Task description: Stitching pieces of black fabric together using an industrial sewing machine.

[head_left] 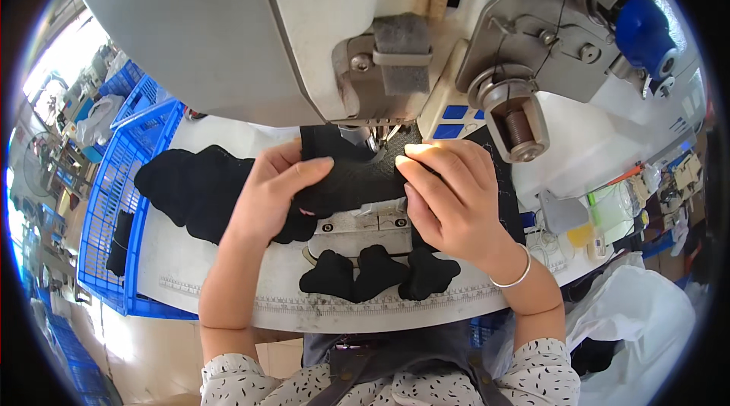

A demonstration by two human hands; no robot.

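Your left hand [268, 187] and right hand [458, 197] pinch opposite sides of the fine-textured black cloth [350, 184] under the smooth grey sewing machine [205, 33]; three lobed, matte black pieces [379, 272] lie on the white desk [179, 254].

White black-flecked sleeves [540, 375], dark grey apron [411, 347], silver bangle [525, 272]

One wide fisheye camera on the person's head looks down and forward over white sleeves flecked with black [236, 385], centring on a flat black fabric piece [346, 187]; a grey-and-white metal sewing machine [198, 33] looms close across the top, edges bowing rimward.
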